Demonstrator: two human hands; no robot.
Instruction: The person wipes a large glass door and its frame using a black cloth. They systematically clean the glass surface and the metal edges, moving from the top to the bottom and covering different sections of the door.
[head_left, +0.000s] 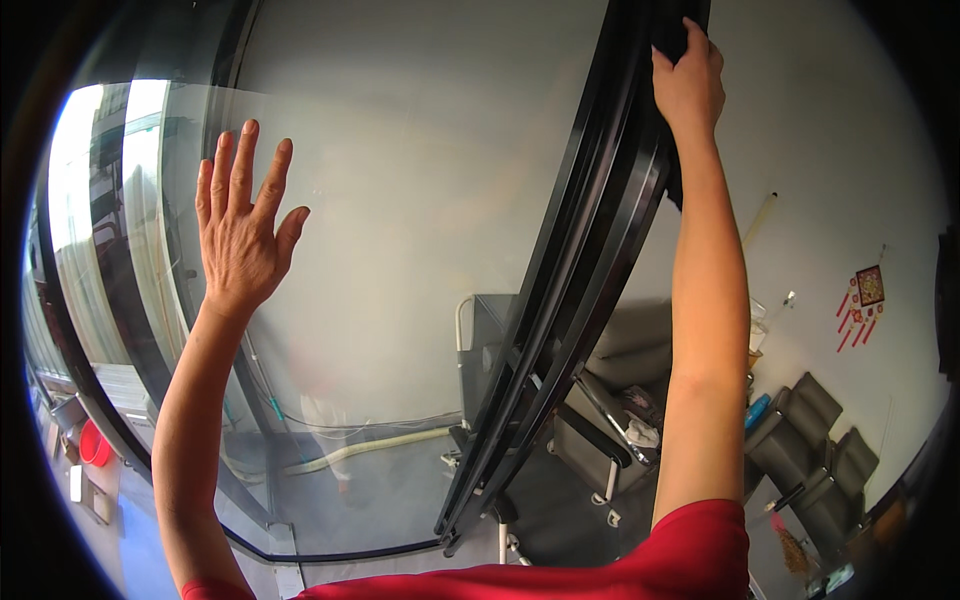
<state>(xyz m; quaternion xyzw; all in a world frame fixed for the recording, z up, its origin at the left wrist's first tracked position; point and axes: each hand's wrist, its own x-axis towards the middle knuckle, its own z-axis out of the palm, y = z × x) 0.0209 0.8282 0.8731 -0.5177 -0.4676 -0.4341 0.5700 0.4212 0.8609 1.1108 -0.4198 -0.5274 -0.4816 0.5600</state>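
Observation:
My left hand (244, 225) is raised with its fingers spread, palm toward a large glass pane (390, 225); it holds nothing. It looks laid flat on the glass, though contact is hard to confirm. High on the right, my right hand (690, 82) is at the upright black metal frame (600, 195) of the glass panel. Its thumb and fingers curl around a dark, cloth-like piece (670, 34) pressed to the frame. A ragged dark edge shows below the wrist; black on black hides most of its outline.
Behind the frame stand a grey padded chair (637, 337) and dark seats (795, 442) along a wall. A red tasselled ornament (868, 289) hangs there. A pale hose (375, 448) lies on the floor behind the glass. Far left are a red basin (94, 442) and a small stool (86, 487).

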